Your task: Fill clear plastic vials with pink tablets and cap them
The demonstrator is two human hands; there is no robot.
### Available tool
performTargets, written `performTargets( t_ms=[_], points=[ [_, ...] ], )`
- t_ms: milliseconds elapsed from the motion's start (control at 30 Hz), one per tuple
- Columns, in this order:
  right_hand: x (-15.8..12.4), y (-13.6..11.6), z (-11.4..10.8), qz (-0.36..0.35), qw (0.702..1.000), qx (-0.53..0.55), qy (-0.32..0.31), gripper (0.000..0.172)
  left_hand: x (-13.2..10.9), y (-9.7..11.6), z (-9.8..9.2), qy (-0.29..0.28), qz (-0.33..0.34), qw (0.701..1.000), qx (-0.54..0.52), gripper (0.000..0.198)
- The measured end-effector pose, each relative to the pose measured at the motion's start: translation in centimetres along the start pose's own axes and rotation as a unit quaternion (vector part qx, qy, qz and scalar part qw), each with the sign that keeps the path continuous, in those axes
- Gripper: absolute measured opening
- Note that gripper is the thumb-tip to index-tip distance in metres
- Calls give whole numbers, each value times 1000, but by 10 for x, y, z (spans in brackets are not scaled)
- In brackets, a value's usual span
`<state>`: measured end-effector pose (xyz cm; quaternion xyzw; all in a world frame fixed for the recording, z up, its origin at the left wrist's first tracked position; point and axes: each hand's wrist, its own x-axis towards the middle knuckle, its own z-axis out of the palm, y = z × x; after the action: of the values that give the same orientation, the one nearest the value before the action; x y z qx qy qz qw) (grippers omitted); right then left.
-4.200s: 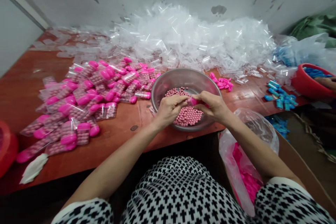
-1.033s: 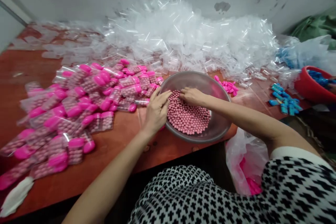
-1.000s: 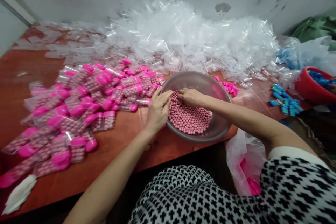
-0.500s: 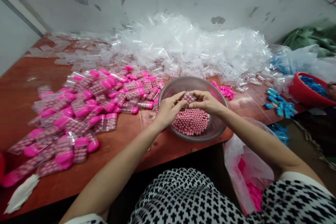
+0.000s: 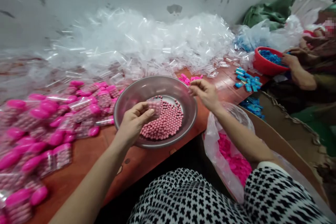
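Observation:
My left hand (image 5: pixel 135 117) is closed on a small clear plastic case (image 5: pixel 154 108) holding pink beads, above the near part of a grey metal bowl (image 5: pixel 128 94). Loose pink beads (image 5: pixel 168 119) lie in the bottom of the bowl. Over the bowl's right rim, my right hand (image 5: pixel 206 94) has bent fingers a little apart, with nothing visible in them. Just beyond its fingertips is a small group of bright pink caps (image 5: pixel 185 78) on the table.
Filled cases with pink caps (image 5: pixel 49 108) are heaped left. Clear empty cases (image 5: pixel 147 42) pile along the wall. A bag of pink pieces (image 5: pixel 233 157) hangs below the table edge. Rightward are blue pieces (image 5: pixel 248 78), a red basin (image 5: pixel 262 64) and a co-worker's hands (image 5: pixel 291 57).
My right hand has left the bead-filled case and moved right toward the pink caps. My left hand keeps the case over the bowl. The view has turned right.

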<state>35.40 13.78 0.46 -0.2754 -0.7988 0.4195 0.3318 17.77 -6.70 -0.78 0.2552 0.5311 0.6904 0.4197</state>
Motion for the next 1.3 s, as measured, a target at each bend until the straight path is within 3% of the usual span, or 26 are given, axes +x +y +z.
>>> performTargets(
  t_ms=[67, 100, 167, 267, 367, 533, 667, 767, 867, 967, 1033, 1100, 1200, 1300],
  points=[
    [25, 32, -31, 69, 980, -182, 30, 26, 0, 1, 0, 8, -11, 1000, -4, 37],
    [37, 48, -44, 107, 955, -278, 8, 25, -1, 2, 0, 15, -16, 1000, -4, 37],
    [56, 77, -61, 157, 924, -348, -2, 22, -1, 3, 0, 33, -24, 999, -6, 38],
    [72, 108, -63, 209, 903, -376, 7, 26, -1, 4, 0, 56, -28, 998, -5, 39],
    [75, 126, -53, 235, 891, -388, 16, 44, -1, 5, 1, 61, -29, 998, 2, 39],
    [64, 135, -57, 203, 902, -379, 34, 31, -3, 7, 5, 64, -31, 997, 12, 37],
    [44, 119, -81, 137, 921, -363, 47, 32, -4, 8, 5, 66, -21, 998, 7, 39],
    [25, 88, -90, 9, 953, -296, 62, 27, -6, 11, 7, 62, 8, 998, 15, 37],
    [6, 42, -80, -170, 966, -191, 28, 21, -9, 14, 18, 23, 46, 997, 53, 31],
    [-10, -5, -51, -250, 957, -136, -63, 18, -14, 15, 35, -29, 91, 992, 88, 31],
    [-19, -29, -26, -244, 960, -77, -114, 15, -17, 13, 42, -51, 116, 987, 99, 32],
    [-26, -42, 0, -195, 971, 24, -134, 23, -20, 10, 43, -66, 125, 985, 94, 33],
    [-31, -50, 31, -96, 972, 167, -132, 38, -27, 7, 33, -67, 126, 986, 83, 36],
    [-32, -58, 45, -76, 972, 184, -128, 35, -34, 5, 16, -43, 146, 982, 109, 32]
  ],
)
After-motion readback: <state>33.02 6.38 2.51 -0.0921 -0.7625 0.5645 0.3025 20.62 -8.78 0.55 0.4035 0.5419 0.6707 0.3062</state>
